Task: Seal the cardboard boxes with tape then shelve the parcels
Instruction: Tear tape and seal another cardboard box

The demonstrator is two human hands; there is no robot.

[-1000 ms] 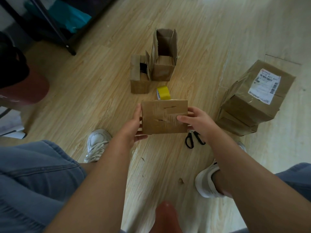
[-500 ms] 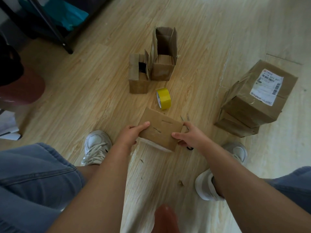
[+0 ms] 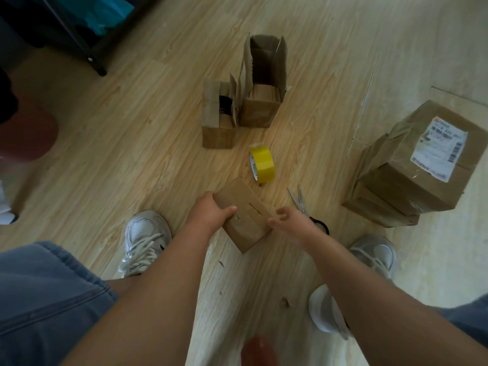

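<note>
I am gripping a small closed cardboard box (image 3: 243,215) with my left hand (image 3: 208,215), and it is sitting turned cornerwise toward me. A yellow tape roll (image 3: 261,165) is standing on its edge just beyond it. Farther off, two open-flapped boxes (image 3: 217,117) are standing upright side by side, touching. To the right, taped parcels (image 3: 396,186) are lying stacked, the top one bearing a white shipping label (image 3: 438,149).

Boxes: one closed box (image 3: 243,215) near, two open boxes (image 3: 217,133) (image 3: 260,112) far, and a stack (image 3: 401,186) of at least two sealed ones right. One tape roll (image 3: 262,163), one scissors (image 3: 301,204), two shoes (image 3: 144,239) (image 3: 375,254).
</note>
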